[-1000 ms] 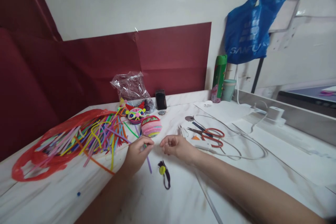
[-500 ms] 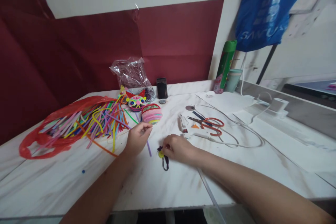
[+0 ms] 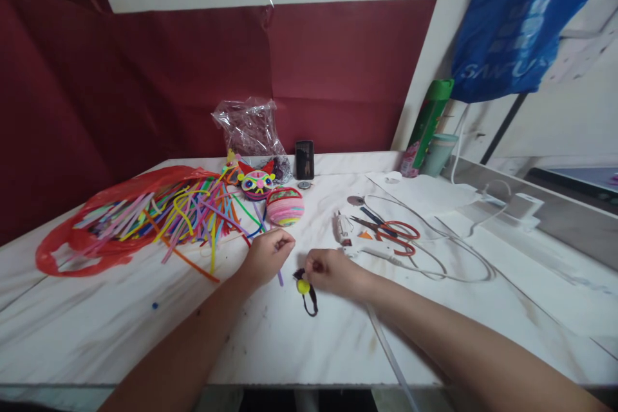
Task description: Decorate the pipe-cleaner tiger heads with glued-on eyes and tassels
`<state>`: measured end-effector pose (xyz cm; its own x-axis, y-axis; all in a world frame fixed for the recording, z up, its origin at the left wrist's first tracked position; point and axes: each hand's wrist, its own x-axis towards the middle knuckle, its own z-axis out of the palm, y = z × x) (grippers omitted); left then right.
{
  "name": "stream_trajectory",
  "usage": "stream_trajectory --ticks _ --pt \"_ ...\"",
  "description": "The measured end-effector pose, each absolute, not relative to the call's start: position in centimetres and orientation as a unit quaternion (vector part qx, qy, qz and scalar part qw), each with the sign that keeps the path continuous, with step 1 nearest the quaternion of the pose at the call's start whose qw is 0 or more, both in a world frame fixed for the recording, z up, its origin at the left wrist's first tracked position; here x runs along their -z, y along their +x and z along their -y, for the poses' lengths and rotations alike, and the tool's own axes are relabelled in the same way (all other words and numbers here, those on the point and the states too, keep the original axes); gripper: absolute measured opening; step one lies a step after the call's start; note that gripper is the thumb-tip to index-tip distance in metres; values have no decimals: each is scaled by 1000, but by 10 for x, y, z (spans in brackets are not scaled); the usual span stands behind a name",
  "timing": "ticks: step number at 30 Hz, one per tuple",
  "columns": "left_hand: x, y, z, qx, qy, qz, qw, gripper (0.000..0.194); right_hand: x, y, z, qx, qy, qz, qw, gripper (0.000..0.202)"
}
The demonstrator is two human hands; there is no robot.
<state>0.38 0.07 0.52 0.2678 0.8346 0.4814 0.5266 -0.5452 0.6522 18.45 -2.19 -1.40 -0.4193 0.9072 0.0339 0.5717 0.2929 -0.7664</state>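
Observation:
My left hand (image 3: 267, 255) hovers over the table's middle, thumb and fingertips pinched together. Whatever is between them is too small to make out. To its right, my right hand (image 3: 334, 272) is closed on a small dark fuzzy piece with a yellow round spot (image 3: 303, 286) and a thin dark loop hanging below it. Just beyond my left hand lies a striped pink ball-like craft piece (image 3: 284, 208). Beside that sits a colourful animal-face figure (image 3: 257, 183) with red ears and blue eyes. A purple pipe cleaner (image 3: 280, 278) lies partly behind my left hand.
Many coloured pipe cleaners spill from a red plastic bag (image 3: 51, 257) at left. Orange-handled scissors (image 3: 403, 230), a white glue gun (image 3: 369, 246) and its cable lie at right. A phone (image 3: 304, 160) leans at the back, near a green spray can (image 3: 429, 122).
The view has shifted, so the table's things appear slightly further right. My right hand keeps its hold on the dark piece, whose yellow spot now shows more fully. My left hand stays pinched.

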Motion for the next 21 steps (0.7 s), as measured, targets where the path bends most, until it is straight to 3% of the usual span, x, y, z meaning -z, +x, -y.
stream_trajectory --ticks 5,11,18,21 --pt "-3 4 -1 -407 779 -438 187 14 25 175 30 -262 -441 824 241 16" --pt "-3 2 -3 -413 768 -451 189 13 28 184 17 -440 -415 734 308 5" --pt "-2 0 -7 -429 751 -464 191 13 17 176 26 -249 -384 845 277 8" --pt "-1 0 -7 -421 760 -460 184 13 21 172 31 -253 -351 856 283 14"
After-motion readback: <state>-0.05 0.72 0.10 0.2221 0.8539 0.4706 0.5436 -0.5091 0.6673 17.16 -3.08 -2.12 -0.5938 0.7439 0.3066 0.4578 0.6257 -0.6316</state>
